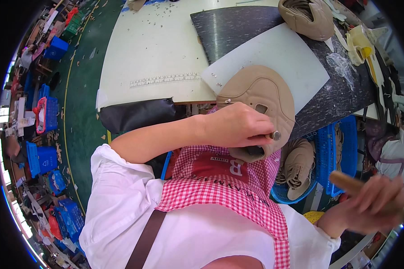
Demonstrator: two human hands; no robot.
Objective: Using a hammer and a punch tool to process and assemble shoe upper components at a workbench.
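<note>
My left hand (244, 125) is closed around a short metal punch (276, 135), whose round end shows past the fingers. It rests over a beige shoe upper (256, 83), a flat stitched piece with a small rectangular hole. The upper lies partly on a white cutting board (278, 54) and partly hangs over the table's near edge. Which spot the punch's tip touches is hidden beneath my hand. Off to the right, my right hand (372, 206), blurred by motion, grips a wooden-handled tool (345, 182). Its other end is smeared, so its head cannot be made out.
The board lies on a dark speckled mat (235, 29) on the white table (152, 49). A beige shoe (307, 18) stands at the far right. Below the table edge, a blue basket (316, 168) holds several beige shoes (298, 166). Black material (137, 114) drapes at the left edge.
</note>
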